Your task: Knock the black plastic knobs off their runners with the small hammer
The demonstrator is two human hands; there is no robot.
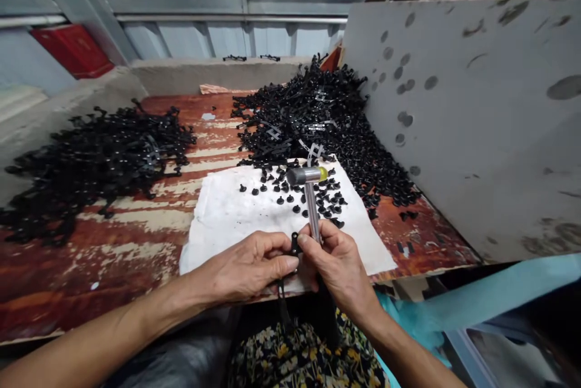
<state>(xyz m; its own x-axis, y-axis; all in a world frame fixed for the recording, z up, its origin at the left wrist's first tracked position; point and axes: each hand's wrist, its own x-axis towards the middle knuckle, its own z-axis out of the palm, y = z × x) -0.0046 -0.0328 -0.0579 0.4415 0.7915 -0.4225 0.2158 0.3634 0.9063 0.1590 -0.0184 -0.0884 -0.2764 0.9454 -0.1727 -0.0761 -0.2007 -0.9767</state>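
Note:
My left hand (258,264) pinches a small black linked part (295,249) near the front edge of a white cloth (222,206). Close against it on the right, my right hand (333,258) is closed round the handle of a small hammer (312,206), with thumb and forefinger touching the same black part. The hammer stands head up, showing a dark face on the left and a yellow one on the right. Loose black pieces (290,198) with round heads lie on the cloth around and behind the hammer. A dark strip hangs below my left fingers.
A pile of black linked parts (104,152) covers the table's left side. A larger heap (318,109) stands behind the cloth and runs right, along a tall grey board (463,121). The worn red-brown table (127,255) ends just before my lap.

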